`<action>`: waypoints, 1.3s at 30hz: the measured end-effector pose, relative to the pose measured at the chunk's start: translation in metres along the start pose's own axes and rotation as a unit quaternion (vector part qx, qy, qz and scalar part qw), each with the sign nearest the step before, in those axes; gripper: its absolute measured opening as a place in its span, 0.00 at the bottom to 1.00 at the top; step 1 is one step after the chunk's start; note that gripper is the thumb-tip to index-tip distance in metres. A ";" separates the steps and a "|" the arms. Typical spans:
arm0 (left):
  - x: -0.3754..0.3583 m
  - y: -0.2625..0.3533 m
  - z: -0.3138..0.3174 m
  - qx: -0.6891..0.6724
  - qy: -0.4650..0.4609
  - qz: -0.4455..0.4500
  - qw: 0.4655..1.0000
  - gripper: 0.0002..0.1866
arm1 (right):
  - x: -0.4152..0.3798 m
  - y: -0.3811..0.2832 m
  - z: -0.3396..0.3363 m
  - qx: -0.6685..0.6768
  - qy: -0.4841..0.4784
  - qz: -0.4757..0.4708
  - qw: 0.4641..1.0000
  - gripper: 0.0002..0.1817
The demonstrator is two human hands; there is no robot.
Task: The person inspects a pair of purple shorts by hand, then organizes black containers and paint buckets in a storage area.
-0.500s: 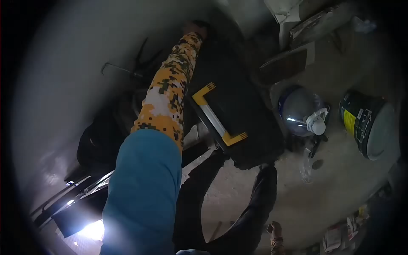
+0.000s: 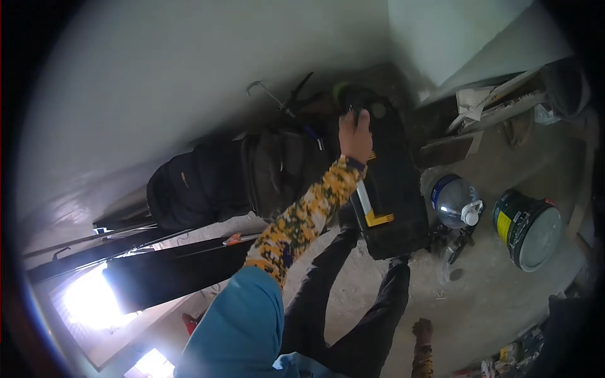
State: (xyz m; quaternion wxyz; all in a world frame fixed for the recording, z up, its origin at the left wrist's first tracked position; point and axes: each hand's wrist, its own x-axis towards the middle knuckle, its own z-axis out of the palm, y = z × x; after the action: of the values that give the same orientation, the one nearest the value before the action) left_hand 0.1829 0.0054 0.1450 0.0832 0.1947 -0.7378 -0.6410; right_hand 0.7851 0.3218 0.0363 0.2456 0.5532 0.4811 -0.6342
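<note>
My left hand [image 2: 357, 137] is over the far end of a black toolbox [image 2: 396, 195] with a yellow-and-grey handle [image 2: 365, 205]. Its fingers are closed at a dark object with a yellow-green edge [image 2: 353, 94], too dim to name. Left of the hand lies a black backpack [image 2: 277, 167]. Behind it, a thin hooked metal tool [image 2: 268, 93] leans by the wall. Low on the right hangs my right hand [image 2: 423, 329], away from everything, fingers curled in with nothing visible in them.
Right of the toolbox stand a large clear water bottle [image 2: 455, 201] and a dark lidded bucket [image 2: 526, 230]. Boards and boxes [image 2: 498, 104] lie in the far right corner. A long black panel [image 2: 176, 271] lies at left near a bright light [image 2: 94, 299].
My left hand has come back from the dark area by the wall to above the toolbox, where the dark object now shows at its fingers. The view has shifted and brightened.
</note>
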 end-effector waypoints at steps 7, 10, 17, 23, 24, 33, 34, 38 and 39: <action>-0.147 0.091 -0.083 0.098 -0.178 0.015 0.979 0.13 | -0.038 -0.241 0.198 -0.268 -0.152 -0.429 0.849 0.30; -0.187 0.076 -0.093 0.054 -0.262 -0.063 0.962 0.14 | -0.024 -0.265 0.257 -0.276 -0.164 -0.599 0.733 0.45; -0.260 0.035 -0.083 0.124 -0.377 -0.161 0.904 0.11 | -0.001 -0.204 0.227 -0.267 -0.154 -0.562 0.768 0.55; -0.270 0.019 -0.072 0.107 -0.401 -0.205 0.886 0.11 | 0.017 -0.206 0.215 -0.235 -0.164 -0.576 0.766 0.53; -0.265 0.021 -0.066 0.088 -0.383 -0.240 0.888 0.11 | 0.023 -0.213 0.218 -0.204 -0.178 -0.585 0.765 0.52; -0.194 -0.030 -0.054 -0.050 -0.175 -0.368 0.912 0.10 | 0.070 -0.276 0.257 -0.297 -0.147 -0.635 0.697 0.48; -0.189 -0.026 -0.051 -0.044 -0.177 -0.369 0.911 0.10 | 0.069 -0.278 0.260 -0.316 -0.147 -0.626 0.698 0.48; -0.167 -0.015 -0.051 0.236 -0.240 -0.172 0.926 0.11 | 0.066 -0.280 0.259 -0.277 -0.147 -0.619 0.720 0.49; -0.176 0.013 -0.039 0.331 -0.279 0.084 0.898 0.15 | 0.064 -0.281 0.258 -0.275 -0.145 -0.618 0.722 0.49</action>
State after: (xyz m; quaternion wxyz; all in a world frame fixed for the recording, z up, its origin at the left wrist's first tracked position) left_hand 0.3551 0.0400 0.1861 -0.1414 -0.0388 -0.9139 -0.3786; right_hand 0.4113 0.2249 0.0523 0.0071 -0.0578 0.8278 -0.5580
